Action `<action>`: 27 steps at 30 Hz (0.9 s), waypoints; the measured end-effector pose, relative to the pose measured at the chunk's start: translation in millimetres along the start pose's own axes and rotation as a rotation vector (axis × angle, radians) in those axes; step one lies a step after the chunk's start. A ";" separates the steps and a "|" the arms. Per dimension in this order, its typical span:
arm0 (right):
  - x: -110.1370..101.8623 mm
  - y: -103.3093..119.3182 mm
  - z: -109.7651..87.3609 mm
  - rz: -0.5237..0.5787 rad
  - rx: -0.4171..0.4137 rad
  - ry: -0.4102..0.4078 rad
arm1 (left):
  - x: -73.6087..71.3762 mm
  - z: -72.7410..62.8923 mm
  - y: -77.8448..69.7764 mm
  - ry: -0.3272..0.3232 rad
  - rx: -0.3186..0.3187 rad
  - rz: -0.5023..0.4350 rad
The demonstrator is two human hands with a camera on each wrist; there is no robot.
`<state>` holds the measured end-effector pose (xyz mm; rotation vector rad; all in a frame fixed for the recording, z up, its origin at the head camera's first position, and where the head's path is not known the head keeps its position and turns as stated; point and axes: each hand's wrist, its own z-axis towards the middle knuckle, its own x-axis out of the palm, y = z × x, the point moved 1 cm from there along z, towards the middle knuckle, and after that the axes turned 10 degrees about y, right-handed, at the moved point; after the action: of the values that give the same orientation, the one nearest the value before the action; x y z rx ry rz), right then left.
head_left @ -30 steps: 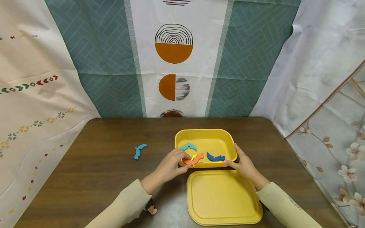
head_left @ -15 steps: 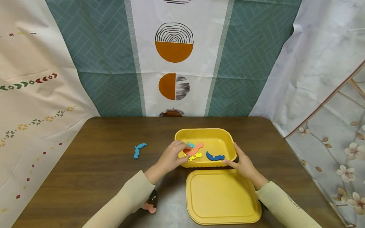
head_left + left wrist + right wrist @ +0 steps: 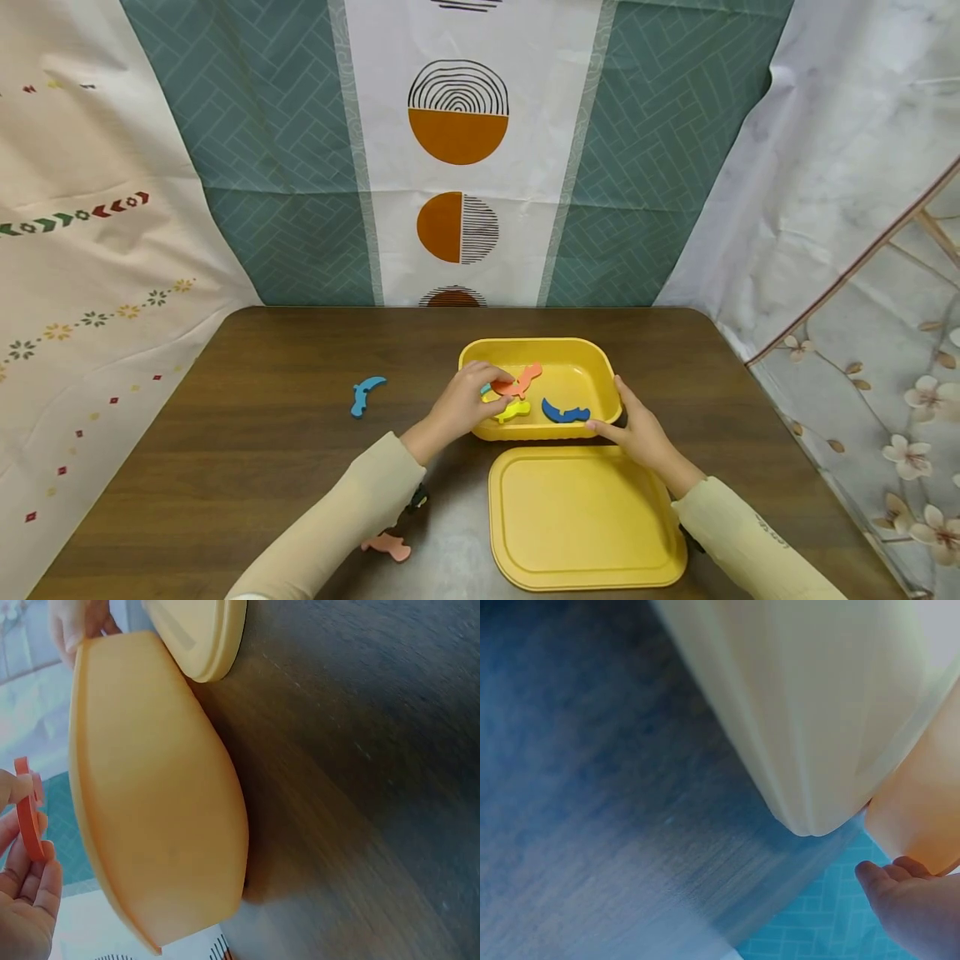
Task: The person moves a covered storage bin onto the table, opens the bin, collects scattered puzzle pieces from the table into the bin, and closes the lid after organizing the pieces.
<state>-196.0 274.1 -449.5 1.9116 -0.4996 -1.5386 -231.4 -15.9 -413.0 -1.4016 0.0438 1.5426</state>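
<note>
My left hand (image 3: 463, 408) pinches a coral knife-shaped flat piece (image 3: 522, 382) over the left part of a yellow plastic box (image 3: 536, 433). In the left wrist view, the thumb and fingertips hold this piece (image 3: 30, 825) beyond the box rim. Below it in the box lies a yellow piece (image 3: 517, 410) of similar shape, partly covered by the fingers. A teal piece (image 3: 486, 389) is mostly hidden behind the hand. Further right in the box is a dark blue curved piece (image 3: 566, 412). My right hand (image 3: 645, 433) grips the box's right front corner, thumb at the front rim.
A yellow lid (image 3: 588, 521) lies on the wooden table (image 3: 285, 467) directly in front of the box. To the left is a light blue knife-shaped piece (image 3: 365, 394). Beside the left sleeve are another coral piece (image 3: 388, 546) and a small dark object (image 3: 417, 498), partly hidden.
My left hand has raised the coral piece and shifted it slightly right and away, uncovering more of the yellow piece. The right hand keeps its hold on the box.
</note>
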 end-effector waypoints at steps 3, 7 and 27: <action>-0.3 -1.2 0.2 -0.003 0.002 0.000 | 1.9 2.3 0.4 0.001 -0.001 0.000; -0.1 -1.3 -0.3 0.000 0.007 -0.002 | 3.1 5.1 2.0 0.020 -0.013 0.010; 0.5 0.5 0.0 -0.001 0.024 0.007 | 12.7 31.5 16.4 0.134 -0.117 0.011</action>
<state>-195.9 273.4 -449.5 1.9348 -0.5162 -1.5333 -262.8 3.1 -421.7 -1.5987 0.0432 1.4776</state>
